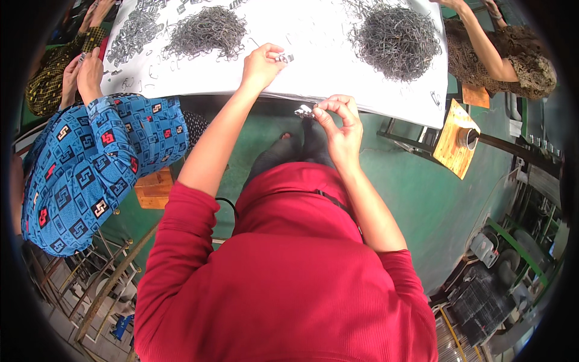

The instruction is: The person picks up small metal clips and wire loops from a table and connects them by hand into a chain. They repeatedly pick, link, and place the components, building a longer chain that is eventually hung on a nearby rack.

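Observation:
Over the front edge of the white table (313, 72), my left hand (260, 66) is closed in a pinch on a small shiny metal clip (286, 58). My right hand (344, 123) hangs just off that edge, thumb and fingertips pressed together on a small bunch of metal clips (304, 112). Their exact shape is too small to tell. A large pile of dark bent wire pieces (396, 41) lies beyond my right hand. Another wire pile (208, 33) sits beyond my left hand, to its left.
Small metal clips (134, 35) lie spread at the table's far left. Close on my left sits a person in a patterned blue top (90, 163); another person's arm (485, 51) reaches in at the right. A wooden stool (456, 142) holding a round container (467, 138) stands at the right.

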{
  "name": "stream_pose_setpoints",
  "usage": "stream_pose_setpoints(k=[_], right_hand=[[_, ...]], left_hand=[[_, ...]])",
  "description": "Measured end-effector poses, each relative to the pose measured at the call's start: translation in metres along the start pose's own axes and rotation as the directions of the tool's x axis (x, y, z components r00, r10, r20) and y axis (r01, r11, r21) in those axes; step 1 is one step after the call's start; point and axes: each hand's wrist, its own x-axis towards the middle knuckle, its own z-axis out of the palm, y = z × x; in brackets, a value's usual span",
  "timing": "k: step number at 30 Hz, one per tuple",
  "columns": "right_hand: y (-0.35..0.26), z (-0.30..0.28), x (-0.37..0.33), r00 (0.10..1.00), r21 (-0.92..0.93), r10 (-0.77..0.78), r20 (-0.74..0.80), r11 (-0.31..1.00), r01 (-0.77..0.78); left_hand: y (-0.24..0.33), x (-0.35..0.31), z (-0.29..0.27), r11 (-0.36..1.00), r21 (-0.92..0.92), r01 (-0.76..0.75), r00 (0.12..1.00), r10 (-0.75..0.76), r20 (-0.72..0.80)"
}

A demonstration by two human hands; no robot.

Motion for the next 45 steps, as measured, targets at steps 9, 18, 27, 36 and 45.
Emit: stream_pose_setpoints(k=[9, 18, 27, 36, 45], right_hand=[[-0.012, 0.006, -0.002, 0.996, 0.039, -0.016, -0.086, 0.999, 0.019], [-0.026, 0.011, -0.004, 0.999, -0.023, -0.05, 0.017, 0.998, 0.05], [-0.029, -0.005, 0.026, 0.892, -0.001, 0.066, 0.447, 0.997, -0.073], [0.05, 0.018, 0.149, 0.936, -0.534, -0.127, 0.327, 0.793, 0.294], [0.085, 0.055, 0.154, 0.762, -0.602, -0.165, 0.626, 0.519, 0.607]], left_hand=[[0.083, -0.099, -0.026, 0.815, -0.569, 0.108, 0.972, 0.033, 0.231], [0.087, -0.117, -0.039, 0.793, -0.609, 0.032, 0.973, 0.115, 0.2], [0.09, -0.12, -0.063, 0.954, -0.243, -0.177, 0.938, 0.238, 0.251], [0.074, -0.146, -0.062, 0.972, -0.157, -0.174, 0.964, 0.201, 0.174], [0.074, -0.131, -0.046, 0.969, -0.175, -0.172, 0.978, 0.19, 0.091]])
